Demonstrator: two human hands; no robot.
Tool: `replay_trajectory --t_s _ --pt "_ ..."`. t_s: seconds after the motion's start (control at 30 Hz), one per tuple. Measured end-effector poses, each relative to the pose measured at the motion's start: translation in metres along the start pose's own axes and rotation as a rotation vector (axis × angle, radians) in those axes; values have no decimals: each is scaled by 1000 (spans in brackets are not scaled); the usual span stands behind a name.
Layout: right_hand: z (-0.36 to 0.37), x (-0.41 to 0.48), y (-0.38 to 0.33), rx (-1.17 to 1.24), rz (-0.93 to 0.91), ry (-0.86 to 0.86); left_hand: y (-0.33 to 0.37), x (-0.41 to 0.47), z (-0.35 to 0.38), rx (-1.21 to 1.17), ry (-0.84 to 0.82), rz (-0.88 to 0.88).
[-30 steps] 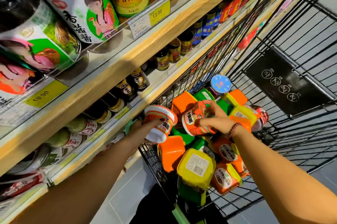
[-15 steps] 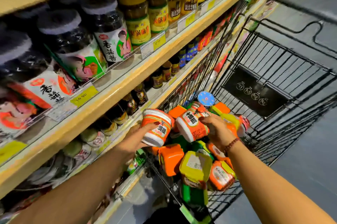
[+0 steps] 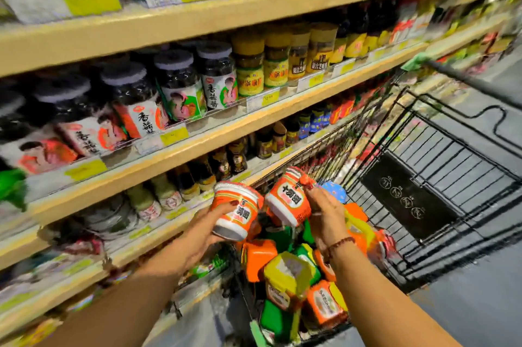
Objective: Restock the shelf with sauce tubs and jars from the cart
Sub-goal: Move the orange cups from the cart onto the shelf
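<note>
While the left hand (image 3: pixel 202 235) is gripping one orange tub (image 3: pixel 236 212) and the right hand (image 3: pixel 324 219) a second tub (image 3: pixel 288 198), fingers (image 3: pixel 312 194) curled round both just above the cart (image 3: pixel 466 149), I reckon we're mid-carry, and the next move is needing a free gap on the shelf (image 3: pixel 197 147) at left.

The left tub (image 3: pixel 236 209) and right tub (image 3: pixel 288 197), both orange and white, are held tilted just beside each other above the cart (image 3: pixel 406 194). Orange, yellow and green tubs (image 3: pixel 285 270) are piled in the cart, which is set close against the shelf (image 3: pixel 197 149).
</note>
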State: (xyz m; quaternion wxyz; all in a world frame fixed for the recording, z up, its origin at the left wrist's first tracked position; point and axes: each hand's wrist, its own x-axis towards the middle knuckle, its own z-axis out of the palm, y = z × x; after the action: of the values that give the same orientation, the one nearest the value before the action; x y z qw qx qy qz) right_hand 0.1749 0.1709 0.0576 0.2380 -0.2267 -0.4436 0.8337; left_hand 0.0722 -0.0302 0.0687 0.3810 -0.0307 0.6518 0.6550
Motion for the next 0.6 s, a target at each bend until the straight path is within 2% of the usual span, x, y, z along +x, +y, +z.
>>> replay_trajectory --t_s 0.1,0.27,0.6 --pt "2 -5 0 29 6 -42 -9 -25 0 -60 70 27" --pt "28 -18 8 -71 151 -201 -26 -74 -23 -141 217 126" --pt "150 -96 68 -156 368 -597 -71 -216 -124 -318 664 201"
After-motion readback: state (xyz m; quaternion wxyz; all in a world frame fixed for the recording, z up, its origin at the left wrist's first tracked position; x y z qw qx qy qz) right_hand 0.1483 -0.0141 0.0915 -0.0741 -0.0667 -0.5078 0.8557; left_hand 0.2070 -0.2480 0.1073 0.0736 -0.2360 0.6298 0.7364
